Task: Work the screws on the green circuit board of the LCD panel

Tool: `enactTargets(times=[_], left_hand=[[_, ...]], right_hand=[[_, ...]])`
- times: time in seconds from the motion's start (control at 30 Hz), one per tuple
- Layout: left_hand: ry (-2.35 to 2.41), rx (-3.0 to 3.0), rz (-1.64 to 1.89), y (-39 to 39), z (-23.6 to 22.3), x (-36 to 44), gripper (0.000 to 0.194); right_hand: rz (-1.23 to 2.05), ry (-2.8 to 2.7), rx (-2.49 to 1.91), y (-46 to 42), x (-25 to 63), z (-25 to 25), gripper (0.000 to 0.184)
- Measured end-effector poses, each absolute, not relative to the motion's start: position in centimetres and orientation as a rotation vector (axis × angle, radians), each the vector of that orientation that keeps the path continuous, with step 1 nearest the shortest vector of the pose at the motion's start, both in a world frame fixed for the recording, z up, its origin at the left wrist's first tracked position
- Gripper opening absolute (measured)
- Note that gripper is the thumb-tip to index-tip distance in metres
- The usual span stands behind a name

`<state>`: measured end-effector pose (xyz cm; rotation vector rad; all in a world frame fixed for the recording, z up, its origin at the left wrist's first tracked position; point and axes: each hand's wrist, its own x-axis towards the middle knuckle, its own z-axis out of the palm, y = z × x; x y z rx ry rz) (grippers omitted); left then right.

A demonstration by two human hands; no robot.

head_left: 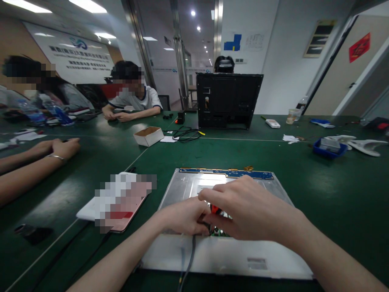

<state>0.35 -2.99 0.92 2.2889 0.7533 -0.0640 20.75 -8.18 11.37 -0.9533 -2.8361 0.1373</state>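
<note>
In front of me lies an opened display panel (182, 184) with a silver metal back and a blue circuit strip (206, 173) along its far edge. My left hand (187, 217) rests low over its middle, with the fingers curled down at a green circuit board (219, 232); what the fingertips grip is hidden. A dark cable (192, 257) runs from beside them toward me. My right hand (249, 209) arches over the board from the right. Its thumb and forefinger close around a small red-and-black object (215, 209), mostly covered, whose kind I cannot make out.
Left of the panel lie a white item (86, 209) and a pink phone-like item (133, 211). Farther off are an open carton (148, 136), black cables (187, 134), an upright black monitor back (229, 99) and a blue tray (330, 148). Another person's hands (62, 150) rest at left.
</note>
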Motion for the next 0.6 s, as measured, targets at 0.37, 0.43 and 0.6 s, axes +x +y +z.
enactTargets(times=[0.37,0.43,0.6], left_hand=[[0.746,2.288,-0.055,-3.02,0.98,0.43,0.003],[0.746,2.273,-0.051,-3.03,1.06,0.44,0.001],[0.755,2.209,-0.067,-3.06,1.11,0.36,0.003]], right_hand=[[0.162,-2.832,-0.902,-8.04,20.74,11.29,0.005],[0.163,-2.824,-0.914,-7.98,20.73,11.36,0.004],[0.164,-2.817,-0.927,-7.98,20.9,11.69,0.003]])
